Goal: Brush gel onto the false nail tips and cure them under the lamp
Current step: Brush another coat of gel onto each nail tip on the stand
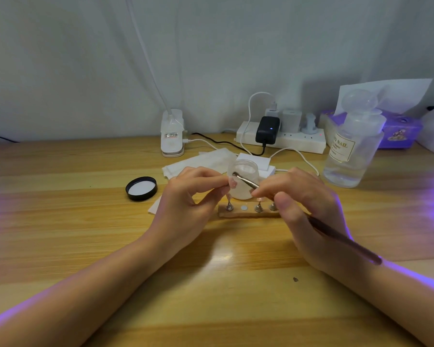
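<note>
Both hands meet at the centre of the frame, above the wooden desk point(85, 221). From where I sit, the left hand point(186, 196) has its fingers curled, and thumb and fingertips pinch a small pale false nail tip point(232, 182) held up in front of the open gel jar point(243, 181). The right hand point(303, 204) grips a nail brush point(311, 221) like a pen; its dark handle runs down toward the lower right of the frame, and its metal ferrule and bristle end point(236, 174) sit right at the held tip, though I cannot tell whether bristles and tip touch. Just below the hands lies a wooden holder strip point(246, 212) carrying small metal stands point(229, 206), with one bare round spot between two of them. The jar's black lid point(141, 188) lies upturned, white liner showing, left of centre. White wipes point(201, 161) lie behind the left hand, and a small white box point(256, 162) sits just behind the jar. A white clip-on lamp base point(172, 134) stands at the back centre, its neck rising toward the top of the frame. At the right stands a clear pump bottle point(348, 151) with a nail label, in front of a purple tissue box point(398, 131); a white power strip point(281, 139) with plugs lies between the two. Violet light glows along the right edge.
</note>
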A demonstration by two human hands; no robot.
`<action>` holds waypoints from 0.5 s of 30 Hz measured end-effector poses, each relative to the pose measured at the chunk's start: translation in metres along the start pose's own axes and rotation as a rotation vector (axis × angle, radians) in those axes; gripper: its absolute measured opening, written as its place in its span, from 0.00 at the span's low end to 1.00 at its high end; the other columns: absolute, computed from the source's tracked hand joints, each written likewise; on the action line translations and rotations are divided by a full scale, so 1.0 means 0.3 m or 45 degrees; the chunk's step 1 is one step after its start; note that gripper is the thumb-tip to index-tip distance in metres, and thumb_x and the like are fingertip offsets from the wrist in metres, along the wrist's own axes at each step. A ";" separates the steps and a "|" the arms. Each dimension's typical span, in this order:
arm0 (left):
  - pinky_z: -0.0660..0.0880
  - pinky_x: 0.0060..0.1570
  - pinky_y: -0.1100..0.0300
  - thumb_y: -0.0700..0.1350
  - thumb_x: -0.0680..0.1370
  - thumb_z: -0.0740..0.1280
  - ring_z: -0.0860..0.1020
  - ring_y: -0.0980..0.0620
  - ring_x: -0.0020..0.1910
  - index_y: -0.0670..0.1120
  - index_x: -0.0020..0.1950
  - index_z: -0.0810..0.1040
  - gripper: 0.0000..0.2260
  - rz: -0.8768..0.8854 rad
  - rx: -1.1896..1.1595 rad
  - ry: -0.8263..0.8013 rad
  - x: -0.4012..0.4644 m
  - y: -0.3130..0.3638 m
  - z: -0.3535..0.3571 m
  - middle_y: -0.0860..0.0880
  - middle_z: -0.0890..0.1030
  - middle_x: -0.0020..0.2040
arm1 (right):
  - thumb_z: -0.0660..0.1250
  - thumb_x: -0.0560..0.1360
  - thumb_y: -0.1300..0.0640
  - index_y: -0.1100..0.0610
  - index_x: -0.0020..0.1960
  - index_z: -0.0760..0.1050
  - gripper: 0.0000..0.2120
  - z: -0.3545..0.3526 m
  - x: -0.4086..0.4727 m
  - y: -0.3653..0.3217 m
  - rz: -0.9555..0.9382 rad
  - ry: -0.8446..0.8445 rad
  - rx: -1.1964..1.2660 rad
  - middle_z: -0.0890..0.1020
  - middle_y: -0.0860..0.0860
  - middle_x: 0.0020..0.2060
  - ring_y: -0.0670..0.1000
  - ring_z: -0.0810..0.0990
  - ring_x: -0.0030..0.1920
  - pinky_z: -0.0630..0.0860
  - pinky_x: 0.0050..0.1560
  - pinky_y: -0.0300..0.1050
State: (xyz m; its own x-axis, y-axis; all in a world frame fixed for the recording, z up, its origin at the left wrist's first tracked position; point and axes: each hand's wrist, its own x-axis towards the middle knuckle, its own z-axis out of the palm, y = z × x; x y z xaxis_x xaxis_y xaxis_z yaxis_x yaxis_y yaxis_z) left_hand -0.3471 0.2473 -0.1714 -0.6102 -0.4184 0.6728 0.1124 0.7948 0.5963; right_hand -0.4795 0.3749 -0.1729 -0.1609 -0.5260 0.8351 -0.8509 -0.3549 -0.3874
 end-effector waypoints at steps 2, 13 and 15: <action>0.73 0.46 0.52 0.37 0.72 0.69 0.77 0.50 0.46 0.57 0.47 0.78 0.14 0.007 0.009 0.006 0.001 0.000 -0.001 0.58 0.80 0.43 | 0.55 0.76 0.54 0.58 0.43 0.80 0.16 0.002 -0.001 -0.002 0.006 -0.036 -0.046 0.79 0.46 0.36 0.47 0.75 0.38 0.70 0.44 0.49; 0.72 0.47 0.55 0.38 0.73 0.69 0.77 0.52 0.46 0.56 0.48 0.79 0.13 -0.005 -0.001 0.001 -0.001 -0.004 -0.001 0.58 0.81 0.43 | 0.56 0.75 0.55 0.60 0.42 0.80 0.16 0.000 0.004 -0.001 -0.031 -0.022 -0.030 0.80 0.50 0.37 0.52 0.77 0.38 0.72 0.41 0.54; 0.72 0.46 0.56 0.37 0.73 0.69 0.77 0.52 0.46 0.57 0.47 0.78 0.13 -0.002 0.001 0.011 -0.001 -0.002 0.001 0.58 0.80 0.43 | 0.56 0.75 0.54 0.60 0.43 0.80 0.15 0.005 0.005 -0.002 -0.051 -0.073 -0.061 0.81 0.50 0.37 0.53 0.78 0.38 0.72 0.41 0.54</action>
State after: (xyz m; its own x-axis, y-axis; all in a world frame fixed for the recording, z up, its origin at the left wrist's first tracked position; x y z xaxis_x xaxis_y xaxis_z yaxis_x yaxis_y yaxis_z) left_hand -0.3472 0.2471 -0.1721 -0.6039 -0.4234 0.6753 0.1111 0.7943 0.5973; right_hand -0.4785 0.3731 -0.1721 -0.0988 -0.5561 0.8253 -0.8791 -0.3398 -0.3342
